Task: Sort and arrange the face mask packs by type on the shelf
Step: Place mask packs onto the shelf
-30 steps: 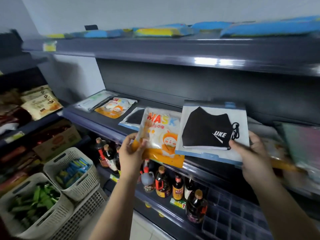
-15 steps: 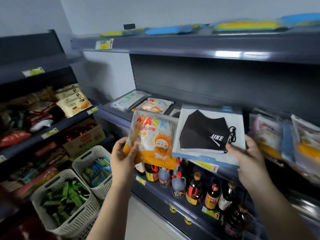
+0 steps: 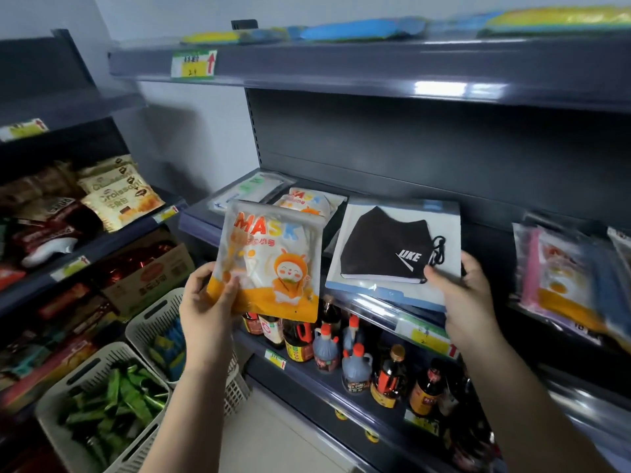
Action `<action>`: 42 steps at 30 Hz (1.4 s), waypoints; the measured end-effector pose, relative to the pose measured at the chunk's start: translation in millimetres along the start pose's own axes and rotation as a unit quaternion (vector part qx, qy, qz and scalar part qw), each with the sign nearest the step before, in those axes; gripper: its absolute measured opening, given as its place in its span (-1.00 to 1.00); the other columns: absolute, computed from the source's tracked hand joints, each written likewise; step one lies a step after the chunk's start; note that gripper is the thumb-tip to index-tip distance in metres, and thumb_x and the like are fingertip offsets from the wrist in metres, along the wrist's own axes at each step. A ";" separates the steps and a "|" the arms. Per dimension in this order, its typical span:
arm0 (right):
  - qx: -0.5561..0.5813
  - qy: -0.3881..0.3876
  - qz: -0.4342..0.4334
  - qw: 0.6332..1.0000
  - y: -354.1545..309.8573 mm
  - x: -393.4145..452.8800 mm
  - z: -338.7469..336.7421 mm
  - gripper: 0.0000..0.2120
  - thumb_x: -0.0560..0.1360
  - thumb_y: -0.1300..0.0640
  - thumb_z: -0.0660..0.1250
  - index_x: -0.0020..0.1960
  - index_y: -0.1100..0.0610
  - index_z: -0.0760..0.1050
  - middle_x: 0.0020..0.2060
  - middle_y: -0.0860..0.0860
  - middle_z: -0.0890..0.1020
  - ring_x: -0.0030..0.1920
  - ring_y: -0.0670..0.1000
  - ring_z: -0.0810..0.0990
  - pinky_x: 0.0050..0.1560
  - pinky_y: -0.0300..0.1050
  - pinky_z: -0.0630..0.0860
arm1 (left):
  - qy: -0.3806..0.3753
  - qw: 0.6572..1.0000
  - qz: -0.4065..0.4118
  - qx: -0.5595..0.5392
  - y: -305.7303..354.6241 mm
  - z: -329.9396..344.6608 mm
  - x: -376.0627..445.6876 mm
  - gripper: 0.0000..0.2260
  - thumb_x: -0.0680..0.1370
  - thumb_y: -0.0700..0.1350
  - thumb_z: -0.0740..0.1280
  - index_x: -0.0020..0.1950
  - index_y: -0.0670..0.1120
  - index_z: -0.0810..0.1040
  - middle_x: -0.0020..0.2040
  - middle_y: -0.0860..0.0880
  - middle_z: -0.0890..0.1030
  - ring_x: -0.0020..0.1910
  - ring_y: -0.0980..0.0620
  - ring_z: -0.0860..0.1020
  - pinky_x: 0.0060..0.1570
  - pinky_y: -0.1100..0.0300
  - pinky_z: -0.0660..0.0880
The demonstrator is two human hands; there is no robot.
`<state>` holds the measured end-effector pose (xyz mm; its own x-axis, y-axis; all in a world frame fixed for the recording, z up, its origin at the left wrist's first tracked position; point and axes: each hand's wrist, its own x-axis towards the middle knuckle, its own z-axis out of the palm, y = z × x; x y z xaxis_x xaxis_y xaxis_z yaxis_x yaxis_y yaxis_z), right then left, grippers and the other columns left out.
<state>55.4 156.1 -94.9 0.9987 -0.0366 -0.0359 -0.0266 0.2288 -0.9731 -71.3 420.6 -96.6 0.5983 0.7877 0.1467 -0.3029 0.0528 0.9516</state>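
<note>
Dark store shelf (image 3: 386,302) stands before us. Our left hand (image 3: 208,302) grips the orange mask pack (image 3: 273,264), our right hand (image 3: 464,295) pinches the black mask pack (image 3: 392,250), both above its front edge.

I see the dark grey shelf (image 3: 205,216) carrying a pale mask pack (image 3: 252,191) and an orange cartoon mask pack (image 3: 312,203) at its left, and overlapping mask packs (image 3: 560,285) at its right.

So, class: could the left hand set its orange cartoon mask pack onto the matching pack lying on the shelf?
Probably yes: the left hand holds the orange cartoon mask pack just before the matching pack, nothing between.
</note>
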 end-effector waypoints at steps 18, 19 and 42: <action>-0.276 0.102 -0.003 0.956 41.3 97.5 43.0 -0.33 0.40 0.19 0.46 0.42 0.25 0.26 0.24 0.17 0.52 0.25 0.17 0.49 0.24 -0.05 0.38 | -0.043 0.999 -0.018 0.017 -41.8 59.8 106.7 -0.81 0.53 -0.28 0.34 -0.05 0.03 0.51 -0.16 0.01 0.61 -0.20 0.06 0.59 -0.25 0.18 0.59; -0.324 0.112 -0.019 0.939 39.4 97.5 44.3 -0.31 0.40 0.16 0.46 0.43 0.25 0.24 0.28 0.19 0.46 0.29 0.20 0.42 0.28 -0.02 0.34 | -0.045 0.999 -0.023 0.016 -45.2 61.7 110.8 -0.80 0.52 -0.29 0.34 -0.06 0.04 0.52 -0.16 0.01 0.62 -0.20 0.05 0.59 -0.23 0.17 0.58; -0.274 -0.024 0.018 0.961 45.5 97.4 226.5 -0.25 0.19 0.00 0.62 0.28 0.10 0.38 0.09 0.01 0.59 0.07 0.00 0.58 -0.03 -0.16 0.55 | -0.236 0.965 -0.106 0.037 -56.3 74.4 228.4 -0.82 0.50 -0.20 0.39 0.04 0.00 0.48 -0.02 -0.02 0.62 -0.01 -0.06 0.62 -0.14 -0.01 0.62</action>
<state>161.4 383.2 -91.1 0.9972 0.0093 -0.0738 -0.0670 -0.3182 -0.9456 137.6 551.8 -96.6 0.9179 0.3951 0.0373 -0.0932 0.1231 0.9880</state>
